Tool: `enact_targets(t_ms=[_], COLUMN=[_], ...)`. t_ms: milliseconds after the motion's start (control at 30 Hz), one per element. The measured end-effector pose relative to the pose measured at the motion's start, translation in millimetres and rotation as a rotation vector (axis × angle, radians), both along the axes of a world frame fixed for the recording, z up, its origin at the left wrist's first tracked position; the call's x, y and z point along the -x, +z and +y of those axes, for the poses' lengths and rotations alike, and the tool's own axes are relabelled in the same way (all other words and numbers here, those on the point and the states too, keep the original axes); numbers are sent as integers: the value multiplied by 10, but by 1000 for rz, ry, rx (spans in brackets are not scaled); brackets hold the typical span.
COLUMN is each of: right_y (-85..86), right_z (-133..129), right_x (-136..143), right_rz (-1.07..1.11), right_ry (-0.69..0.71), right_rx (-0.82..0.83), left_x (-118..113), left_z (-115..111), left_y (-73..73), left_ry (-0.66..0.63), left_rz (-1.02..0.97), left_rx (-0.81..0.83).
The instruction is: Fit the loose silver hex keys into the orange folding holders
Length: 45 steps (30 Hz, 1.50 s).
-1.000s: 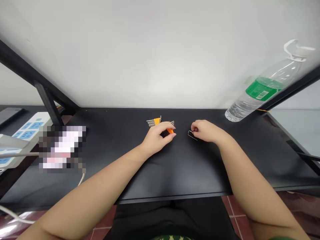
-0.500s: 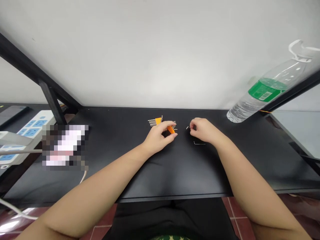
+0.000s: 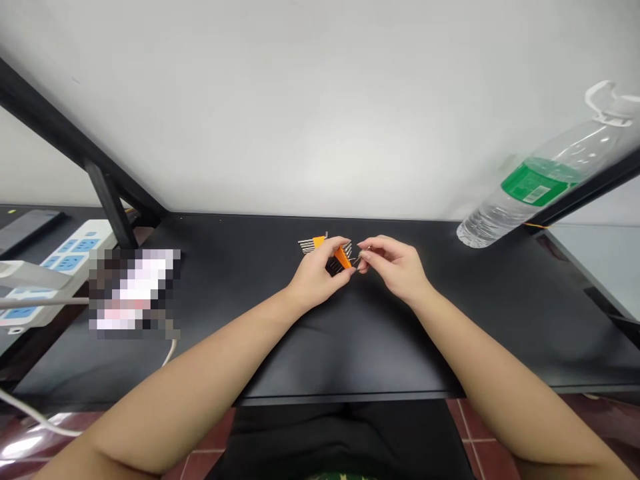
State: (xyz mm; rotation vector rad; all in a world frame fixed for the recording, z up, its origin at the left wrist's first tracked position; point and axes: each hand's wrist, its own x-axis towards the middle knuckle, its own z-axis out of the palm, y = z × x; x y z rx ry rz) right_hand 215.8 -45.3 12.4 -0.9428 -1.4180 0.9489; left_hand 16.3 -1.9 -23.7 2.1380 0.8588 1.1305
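Observation:
My left hand (image 3: 323, 270) is closed around an orange hex key holder (image 3: 343, 257), gripped between thumb and fingers. Several metal hex keys stick out of it. Behind that hand a second orange holder (image 3: 319, 241) lies on the black table, with a row of silver hex keys (image 3: 306, 245) fanning out to the left. My right hand (image 3: 393, 263) is beside the held holder, its thumb and fingers pinching a thin hex key (image 3: 355, 260) close to the holder's right side. The fingers partly hide that key, so I cannot tell whether it is inside a slot.
A tall clear water bottle (image 3: 520, 200) with a green label stands at the back right. On the left lie a blurred-out phone-like object (image 3: 133, 290) with a cable and a white power strip (image 3: 75, 257). A grey wall rises behind the black table (image 3: 345, 360).
My right hand has moved left to the holder, bringing a hex key with it. The thin hex key that lay on the table below it is out of sight. My left hand stays nearly still.

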Motion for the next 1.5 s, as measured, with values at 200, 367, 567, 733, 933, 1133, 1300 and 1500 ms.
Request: enact_targets(t_ms=[200,367,567,733,933,1133,1300,1500], right_y=[29,15,8,-30,-73,-119,-116,-85], right_z=[-59,-63,-52,-28,4,39,29,-9], right_x=[3,6,-26,-36,-73,-91,-122,-73], right_rz=[-143,-185,-249,-301,-443,-593,-476,-302], right_ry=[-25,-20,-29,-1,-32,72,117,57], right_rx=[-124,-174,-211,-226,-289,-367,-338,-255], left_x=[-12,-16,-18,-12,-9,-5,-2,3], left_z=[-6,-20,-24,-26,-27,-27,-40,-39], left_y=[-4,13,8,0,8,-1,12,0], left_ry=[-20,-29,-33,-28,-19,-19,-78,-103], left_rz=[-38,-45,-56,-47,-90,-102,-158,-216], left_rx=[9,-13,-6,2,-19,-44,-22,0])
